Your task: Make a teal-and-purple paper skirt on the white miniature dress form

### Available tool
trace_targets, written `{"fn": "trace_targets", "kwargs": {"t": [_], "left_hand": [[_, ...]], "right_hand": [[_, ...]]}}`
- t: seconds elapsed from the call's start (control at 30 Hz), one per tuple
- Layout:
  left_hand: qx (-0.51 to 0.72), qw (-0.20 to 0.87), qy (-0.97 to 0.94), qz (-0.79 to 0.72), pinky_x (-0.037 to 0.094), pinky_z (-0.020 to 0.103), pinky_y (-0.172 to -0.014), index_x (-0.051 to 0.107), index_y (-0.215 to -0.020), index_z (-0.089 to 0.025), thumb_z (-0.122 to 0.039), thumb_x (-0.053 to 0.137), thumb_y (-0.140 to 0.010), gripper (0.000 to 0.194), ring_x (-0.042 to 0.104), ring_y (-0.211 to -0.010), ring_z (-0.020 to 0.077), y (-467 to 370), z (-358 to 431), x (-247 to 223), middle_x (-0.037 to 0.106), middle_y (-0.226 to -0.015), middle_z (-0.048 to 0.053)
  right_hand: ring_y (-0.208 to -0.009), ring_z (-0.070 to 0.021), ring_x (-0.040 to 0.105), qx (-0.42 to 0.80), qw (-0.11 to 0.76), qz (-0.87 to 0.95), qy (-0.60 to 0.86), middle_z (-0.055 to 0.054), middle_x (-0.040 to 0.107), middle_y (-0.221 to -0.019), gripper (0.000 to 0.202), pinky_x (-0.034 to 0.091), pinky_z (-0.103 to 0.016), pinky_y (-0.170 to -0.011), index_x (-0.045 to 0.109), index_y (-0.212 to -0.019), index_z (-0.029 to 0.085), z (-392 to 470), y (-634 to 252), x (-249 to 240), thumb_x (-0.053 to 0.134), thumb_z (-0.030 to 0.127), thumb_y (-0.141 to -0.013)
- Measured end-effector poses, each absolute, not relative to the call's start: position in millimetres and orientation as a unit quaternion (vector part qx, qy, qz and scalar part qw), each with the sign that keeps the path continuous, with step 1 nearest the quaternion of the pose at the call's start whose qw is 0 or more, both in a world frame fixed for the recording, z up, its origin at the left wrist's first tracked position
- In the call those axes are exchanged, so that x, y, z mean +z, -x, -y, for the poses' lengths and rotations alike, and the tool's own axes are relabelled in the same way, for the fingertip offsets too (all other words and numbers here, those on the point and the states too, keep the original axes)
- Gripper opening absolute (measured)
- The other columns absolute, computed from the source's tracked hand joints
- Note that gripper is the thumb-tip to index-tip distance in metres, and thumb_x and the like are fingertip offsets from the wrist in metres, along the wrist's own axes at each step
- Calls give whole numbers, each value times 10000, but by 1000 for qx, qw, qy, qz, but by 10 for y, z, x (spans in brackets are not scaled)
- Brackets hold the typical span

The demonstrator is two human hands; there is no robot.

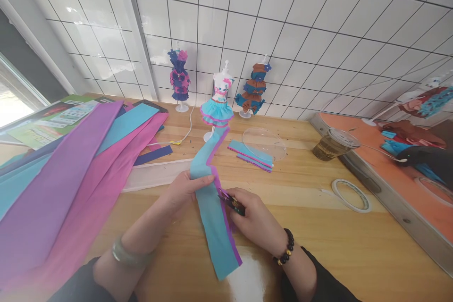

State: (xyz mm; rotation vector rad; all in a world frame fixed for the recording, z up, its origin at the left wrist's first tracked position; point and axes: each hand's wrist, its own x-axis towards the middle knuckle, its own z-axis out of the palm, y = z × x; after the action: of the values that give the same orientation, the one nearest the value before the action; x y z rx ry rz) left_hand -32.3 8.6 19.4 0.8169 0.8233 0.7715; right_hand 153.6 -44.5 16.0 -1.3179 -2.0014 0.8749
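A long turquoise fabric strip (212, 207) with a purple edge runs from near the middle doll stand toward me. My left hand (187, 184) pinches it near its middle, thumb on top close to the purple border. In my right hand (251, 214) is a pair of small dark scissors (235, 204), with the blades at the purple edge. The strip's lower end lies on the wooden table (297, 245). Behind it stands a small mannequin (222, 87) in a turquoise ruffled skirt with pink trim.
Long purple, pink and blue fabric pieces (71, 188) pile up on the left. Trimmed strips (249, 153) lie partly under a clear plastic disc (265, 144). A lidded cup (334, 144) and a tape roll (351, 196) are on the right. Two more dressed mannequins stand by the tiled wall.
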Motion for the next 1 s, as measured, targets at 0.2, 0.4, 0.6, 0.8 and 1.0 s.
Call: {"fn": "trace_targets", "kwargs": {"t": [0.2, 0.4, 0.6, 0.8, 1.0], "left_hand": [[369, 738, -396, -403, 513, 309, -662, 672, -751, -143, -362, 710, -694, 229, 645, -671, 200, 305, -83, 200, 716, -723, 42], [413, 730, -344, -422, 515, 311, -652, 672, -814, -142, -359, 739, -652, 279, 650, -668, 200, 314, -111, 253, 716, -735, 41], [412, 727, -319, -448, 503, 265, -564, 657, -738, -133, -318, 763, -622, 243, 622, -567, 162, 332, -137, 275, 689, -624, 19], [388, 735, -330, -449, 501, 279, -535, 634, -704, -123, -332, 708, -688, 223, 628, -545, 181, 333, -120, 331, 680, -579, 43], [358, 752, -364, -417, 484, 279, -542, 629, -660, -119, -381, 654, -735, 274, 621, -544, 177, 349, -110, 242, 689, -611, 70]], "right_hand": [[-920, -182, 599, 371, 306, 737, 475, -28, 669, -1031, 400, 461, -303, -814, 606, -1122, 245, 432, -1519, 191, 482, 58, -791], [-915, -195, 595, 339, 291, 744, 497, -42, 673, -960, 339, 459, -315, -809, 628, -1071, 226, 419, -1554, 166, 478, 79, -805], [-838, -190, 591, 322, 306, 719, 535, -50, 668, -898, 214, 457, -309, -751, 651, -978, 191, 351, -1730, 162, 513, 188, -815], [-740, -191, 582, 301, 382, 574, 659, -83, 664, -929, 276, 460, -327, -679, 622, -955, 143, 224, -1928, 106, 544, 334, -771], [-797, -205, 599, 313, 423, 553, 646, -67, 637, -826, 241, 465, -341, -748, 587, -852, 158, 176, -1960, 84, 588, 349, -705]]}}
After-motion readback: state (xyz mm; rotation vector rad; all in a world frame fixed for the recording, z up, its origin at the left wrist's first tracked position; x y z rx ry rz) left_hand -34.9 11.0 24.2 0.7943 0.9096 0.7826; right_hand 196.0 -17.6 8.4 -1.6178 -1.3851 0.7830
